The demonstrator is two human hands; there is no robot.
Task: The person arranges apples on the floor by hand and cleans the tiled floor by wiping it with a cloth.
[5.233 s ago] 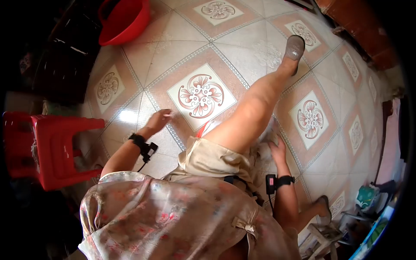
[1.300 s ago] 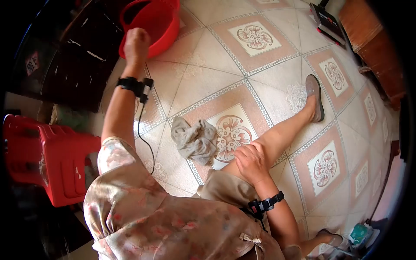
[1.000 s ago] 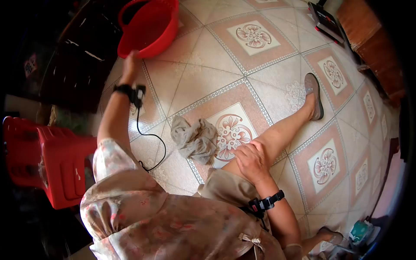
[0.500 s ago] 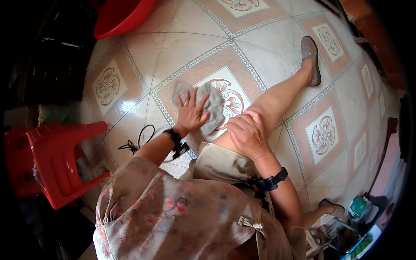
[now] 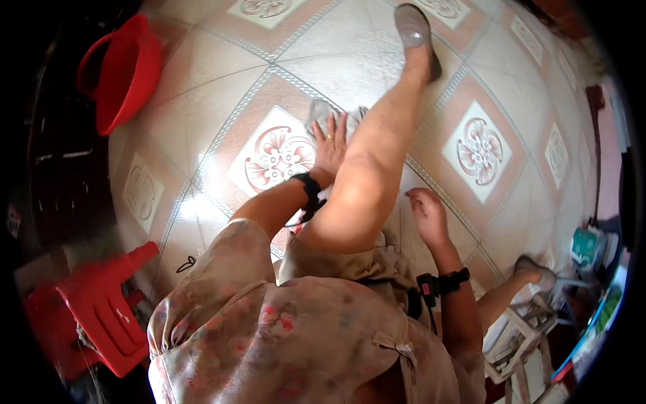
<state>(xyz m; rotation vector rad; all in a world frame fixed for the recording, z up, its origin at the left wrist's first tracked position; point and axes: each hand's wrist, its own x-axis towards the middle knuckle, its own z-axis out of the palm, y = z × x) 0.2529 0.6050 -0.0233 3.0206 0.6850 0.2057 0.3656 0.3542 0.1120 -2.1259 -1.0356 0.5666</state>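
A grey cloth [image 5: 321, 111] lies crumpled on the tiled floor, partly hidden behind my bent leg [image 5: 377, 148]. My left hand [image 5: 330, 145] presses flat on the cloth with its fingers spread; a ring sits on one finger. Beside the knee, my right hand [image 5: 428, 214] hangs in the air, its fingers loosely bent and nothing visible in it. A black strap [image 5: 311, 192] circles the left wrist, and another black band with a small device [image 5: 441, 286] is on the right forearm.
A red plastic basin [image 5: 128, 81] stands at the upper left. Nearer is a red plastic stool [image 5: 108, 316], with a thin black cord [image 5: 186, 264] on the floor by it. A wooden stool frame [image 5: 515, 347] and a green-and-white package [image 5: 587, 246] are at the lower right.
My left hand and the cloth have moved across the floor to the front of my leg's inner side. The right hand has lifted off the knee. My view has shifted.
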